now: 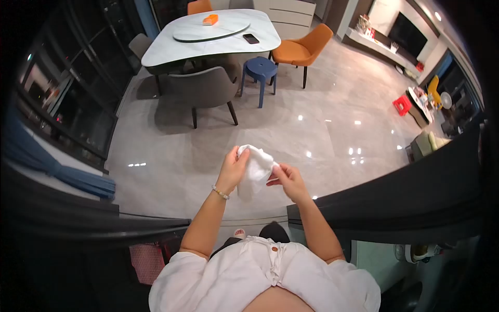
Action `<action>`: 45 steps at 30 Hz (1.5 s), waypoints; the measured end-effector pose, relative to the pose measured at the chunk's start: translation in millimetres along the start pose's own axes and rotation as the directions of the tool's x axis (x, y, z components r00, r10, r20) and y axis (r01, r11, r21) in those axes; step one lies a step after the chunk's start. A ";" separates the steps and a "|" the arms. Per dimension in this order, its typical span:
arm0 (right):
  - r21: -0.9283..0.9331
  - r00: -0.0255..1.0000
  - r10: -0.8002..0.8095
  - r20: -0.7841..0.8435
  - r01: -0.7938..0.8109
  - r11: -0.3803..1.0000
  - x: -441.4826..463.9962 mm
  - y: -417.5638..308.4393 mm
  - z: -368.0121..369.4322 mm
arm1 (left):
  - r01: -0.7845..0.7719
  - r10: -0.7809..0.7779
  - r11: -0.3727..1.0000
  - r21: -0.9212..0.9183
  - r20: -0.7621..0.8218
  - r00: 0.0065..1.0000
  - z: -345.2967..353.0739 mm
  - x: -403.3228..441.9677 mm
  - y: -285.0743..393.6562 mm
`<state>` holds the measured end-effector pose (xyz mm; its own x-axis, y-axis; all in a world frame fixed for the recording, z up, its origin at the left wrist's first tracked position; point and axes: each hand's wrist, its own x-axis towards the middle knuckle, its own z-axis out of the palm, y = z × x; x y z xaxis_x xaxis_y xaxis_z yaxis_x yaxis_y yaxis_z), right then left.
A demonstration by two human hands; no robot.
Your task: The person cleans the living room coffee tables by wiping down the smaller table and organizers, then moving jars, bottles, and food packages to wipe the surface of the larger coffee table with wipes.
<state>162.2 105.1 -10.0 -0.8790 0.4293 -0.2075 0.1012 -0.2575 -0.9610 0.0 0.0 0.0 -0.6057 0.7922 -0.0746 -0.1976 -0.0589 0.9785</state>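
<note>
A small white cloth (255, 171) hangs in front of my body, held up between both hands. My left hand (233, 170), with a beaded bracelet at the wrist, pinches its upper left edge with the thumb on top. At the cloth's right edge, my right hand (289, 181) grips it between thumb and fingers. The cloth sags between the two grips, and its lower part hangs loose over the floor.
Beyond the glossy tiled floor (280, 140) stand a white table (171, 48), a grey chair (210, 88), a blue stool (260, 70) and an orange chair (299, 51). Dark door panels (358, 218) flank me. A red stool (402, 105) is at the far right.
</note>
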 end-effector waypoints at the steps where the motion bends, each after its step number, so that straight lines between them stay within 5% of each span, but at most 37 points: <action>1: 0.062 0.991 0.002 -0.136 0.007 0.998 -1.3 -1.2 -6.2 | 0.036 -0.036 0.999 -0.019 0.029 0.999 4.9 1.0 -1.5; 2: 0.122 0.962 0.010 -0.271 0.024 0.992 -3.6 -2.1 -12.9 | 0.074 -0.071 0.997 -0.037 0.061 0.996 10.5 1.7 -3.6; 6: 0.514 0.946 -0.017 -0.323 0.190 0.837 135.1 -7.0 -100.7 | 0.122 -0.129 0.990 0.063 0.113 0.985 18.2 158.7 -32.5; 9: 0.578 0.953 -0.102 -0.287 0.257 0.775 196.5 -30.0 -151.8 | -0.076 0.075 0.988 0.131 0.015 0.997 48.7 238.5 -44.3; 11: 0.578 0.949 -0.097 -0.301 0.263 0.772 235.7 -35.1 -195.9 | -0.325 0.433 0.758 0.565 -0.063 0.899 76.2 293.7 -39.4; 12: 0.580 0.950 -0.068 -0.306 0.243 0.778 253.0 -46.1 -214.6 | -0.346 0.482 0.703 0.622 -0.060 0.874 95.4 323.3 -29.8; 15: 0.324 0.933 -0.114 -0.340 0.230 0.918 278.3 -91.6 -272.1 | -0.493 0.482 0.713 0.498 0.162 0.861 151.6 384.2 -0.8; 19: 0.204 0.931 -0.243 -0.273 0.303 0.931 316.0 -132.1 -348.4 | -0.347 0.258 0.923 0.170 0.397 0.881 227.0 472.6 -7.1; 21: 0.329 0.883 -0.198 -0.425 0.355 0.875 328.1 -133.9 -389.3 | -0.357 0.258 0.922 0.150 0.451 0.855 264.6 514.4 -31.6; 23: 0.312 0.850 -0.197 -0.489 0.381 0.870 350.7 -128.1 -436.9 | -0.158 0.109 0.985 0.064 0.480 0.871 301.4 565.1 -49.7; 25: 0.276 0.804 -0.204 -0.558 0.411 0.869 370.7 -135.6 -491.7 | -0.154 0.126 0.988 0.004 0.545 0.829 346.4 624.2 -65.6; 29: 0.275 0.621 -0.141 -0.771 0.523 0.807 395.0 -160.5 -592.0 | -0.168 0.079 0.985 0.027 0.799 0.597 445.0 723.4 -81.9; 37: 0.185 0.249 -0.037 -0.968 0.803 0.567 372.2 -190.5 -788.8 | -0.169 0.121 0.985 -0.031 0.821 0.558 674.8 808.7 -126.4; 40: 0.188 0.221 0.015 -0.975 0.791 0.582 371.8 -191.2 -869.6 | -0.125 -0.071 0.981 0.145 0.881 0.468 752.8 848.3 -141.3; 42: 0.353 0.397 -0.031 -0.917 0.846 0.400 368.8 -185.0 -930.6 | -0.117 -0.036 0.988 0.098 0.894 0.446 803.7 880.8 -167.6; 45: 0.352 0.426 -0.063 -0.903 0.814 0.463 359.6 -202.2 -1020.2 | -0.028 -0.006 0.999 0.019 0.914 0.406 890.1 916.6 -169.3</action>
<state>301.1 1194.7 -76.9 0.0397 0.9804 -0.1927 -0.8321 -0.0744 -0.5496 164.3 1276.8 -63.0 0.4594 0.8772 0.1391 -0.1656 -0.0693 0.9838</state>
